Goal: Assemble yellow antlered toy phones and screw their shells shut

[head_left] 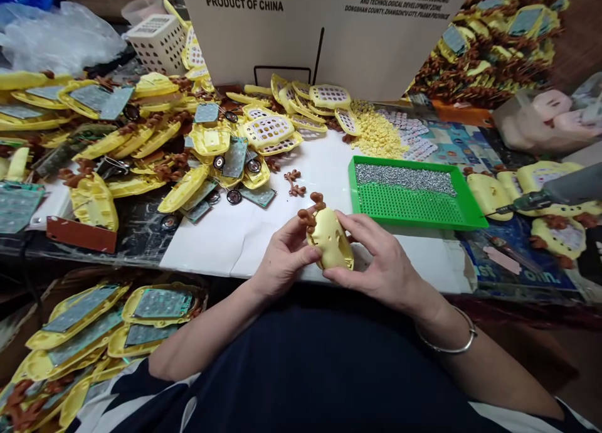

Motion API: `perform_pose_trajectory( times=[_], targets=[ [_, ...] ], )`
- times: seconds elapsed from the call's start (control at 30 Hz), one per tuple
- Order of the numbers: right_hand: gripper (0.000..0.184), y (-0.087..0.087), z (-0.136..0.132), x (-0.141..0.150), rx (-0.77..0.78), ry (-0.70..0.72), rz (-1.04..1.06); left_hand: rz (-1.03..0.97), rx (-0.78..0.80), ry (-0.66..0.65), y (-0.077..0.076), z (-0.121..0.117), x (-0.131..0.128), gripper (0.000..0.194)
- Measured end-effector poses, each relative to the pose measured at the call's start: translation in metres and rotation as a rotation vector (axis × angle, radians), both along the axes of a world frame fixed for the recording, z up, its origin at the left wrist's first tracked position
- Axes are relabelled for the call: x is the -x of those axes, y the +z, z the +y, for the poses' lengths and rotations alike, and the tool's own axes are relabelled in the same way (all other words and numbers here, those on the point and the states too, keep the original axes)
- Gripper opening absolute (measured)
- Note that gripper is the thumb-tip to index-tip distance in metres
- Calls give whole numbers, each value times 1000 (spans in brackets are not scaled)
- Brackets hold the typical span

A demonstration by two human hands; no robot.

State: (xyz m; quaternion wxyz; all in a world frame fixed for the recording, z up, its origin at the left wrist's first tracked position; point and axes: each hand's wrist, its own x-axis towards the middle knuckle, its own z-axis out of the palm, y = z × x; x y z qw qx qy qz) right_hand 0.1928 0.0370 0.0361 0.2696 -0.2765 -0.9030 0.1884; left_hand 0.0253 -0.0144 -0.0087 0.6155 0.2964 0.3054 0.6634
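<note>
Between both hands I hold a yellow plastic toy shell (330, 240) with brown antlers at its top, tilted above the front edge of the white work surface. My left hand (286, 257) grips its left side, thumb across the front. My right hand (376, 254) closes on the right side, with the thumb low and the fingers along the upper edge. The shell's far side is hidden from me. A loose brown antler piece (294, 183) lies just beyond it. To the right sits a green tray (418, 216) with many small metal screws (404, 179).
Yellow shells with circuit boards and speakers (232, 160) pile up at left. Small yellow parts (376, 132) lie behind the tray. An electric screwdriver (555, 191) juts in from the right beside finished-looking shells (559, 235). A carton (324, 37) stands at the back; more shells fill a box (200, 282) below left.
</note>
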Motion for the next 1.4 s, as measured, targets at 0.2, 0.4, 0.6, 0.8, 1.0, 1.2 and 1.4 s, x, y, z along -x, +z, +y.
perform_pose_trajectory(
  times=[0.2, 0.4, 0.6, 0.8, 1.0, 1.2, 1.4],
  targets=[
    [70, -2, 1, 0, -84, 0, -12, 98, -33, 4, -1, -5, -2, 46],
    [69, -12, -7, 14, -317, -110, 55, 395, -115, 164, 10, -14, -12, 49],
    [32, 4, 4, 8, 27, -29, 174, 537, -199, 96, 15, -21, -6, 38],
    [22, 15, 11, 5, 438, -70, 298, 658, -146, 10, 21, -25, -3, 36],
    [23, 11, 10, 3, 838, -75, 317, 797, -97, 43, 27, -24, -4, 31],
    [35, 9, 7, -3, 881, -164, 395, 654, 18, -21, 30, -21, -9, 35],
    [37, 10, 4, -5, 814, -277, 387, 638, 83, -55, 27, -21, -14, 38]
  ],
)
